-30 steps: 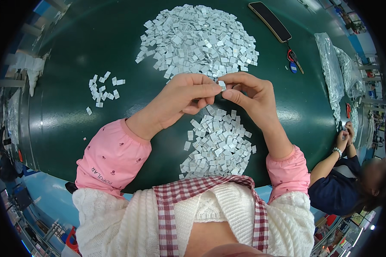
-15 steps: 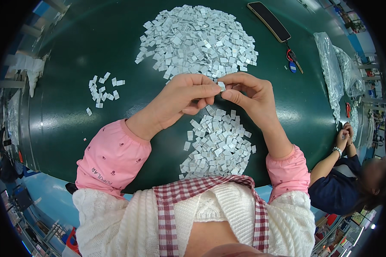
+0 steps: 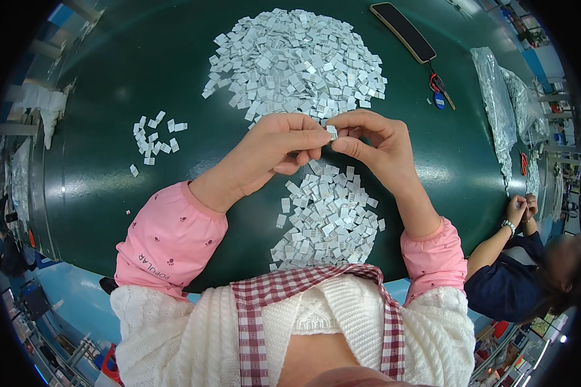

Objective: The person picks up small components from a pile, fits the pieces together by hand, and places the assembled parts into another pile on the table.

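Note:
Between my two hands is a small white rectangular tab (image 3: pixel 332 131) with stripe-like contacts on its face. My left hand (image 3: pixel 258 148) pinches it from the left with thumb and forefinger, its other fingers curled. From the right, my right hand (image 3: pixel 389 149) has thumb and forefinger at the tab's other side. Just beyond my fingers spreads a large heap of similar tabs (image 3: pixel 297 61). Nearer to me, under and between my wrists, lies a smaller heap of tabs (image 3: pixel 329 216). Off to the left is a loose scatter of several tabs (image 3: pixel 153 138).
On the green table (image 3: pixel 97 187), a phone (image 3: pixel 403 32) lies at the far right, with keys and a blue tag (image 3: pixel 439 99) beside it. Clear plastic bags (image 3: pixel 496 97) lie along the right edge. A co-worker (image 3: pixel 513 274) sits at the right, hands together over the table.
My hands stay almost in place, still holding the tab, which appears slightly turned. The co-worker's hands have shifted a little toward their body.

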A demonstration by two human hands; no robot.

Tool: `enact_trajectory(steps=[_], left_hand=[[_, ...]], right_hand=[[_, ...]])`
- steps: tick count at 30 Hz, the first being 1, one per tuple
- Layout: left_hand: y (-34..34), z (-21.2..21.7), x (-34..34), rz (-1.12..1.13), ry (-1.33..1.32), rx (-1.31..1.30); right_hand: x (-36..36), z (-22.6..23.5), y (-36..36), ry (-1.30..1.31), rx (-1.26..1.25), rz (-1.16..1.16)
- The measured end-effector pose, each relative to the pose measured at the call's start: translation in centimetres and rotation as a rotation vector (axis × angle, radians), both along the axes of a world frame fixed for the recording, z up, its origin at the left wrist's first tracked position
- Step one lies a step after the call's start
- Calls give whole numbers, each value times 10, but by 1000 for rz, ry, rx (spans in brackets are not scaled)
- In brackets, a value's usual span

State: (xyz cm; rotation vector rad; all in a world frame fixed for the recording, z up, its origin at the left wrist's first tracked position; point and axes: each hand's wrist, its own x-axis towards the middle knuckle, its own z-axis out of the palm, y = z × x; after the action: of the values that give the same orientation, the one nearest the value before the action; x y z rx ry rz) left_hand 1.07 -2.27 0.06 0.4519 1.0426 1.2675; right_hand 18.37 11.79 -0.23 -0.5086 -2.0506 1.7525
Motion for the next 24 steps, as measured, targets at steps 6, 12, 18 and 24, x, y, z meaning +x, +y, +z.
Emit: enact_trajectory(steps=[6,12,18,24], left_hand=[[5,5,8,-25,186,-67],[3,-5,6,3,443,-110],[6,1,13,-67,442,-103],[-2,-2,25,-153,720,-18]], right_hand=[[9,3,5,-68,78,61],[5,-11,13,88,301,129],[14,-4,44,30,464,-121],[4,-41,74,-78,920,-410]])
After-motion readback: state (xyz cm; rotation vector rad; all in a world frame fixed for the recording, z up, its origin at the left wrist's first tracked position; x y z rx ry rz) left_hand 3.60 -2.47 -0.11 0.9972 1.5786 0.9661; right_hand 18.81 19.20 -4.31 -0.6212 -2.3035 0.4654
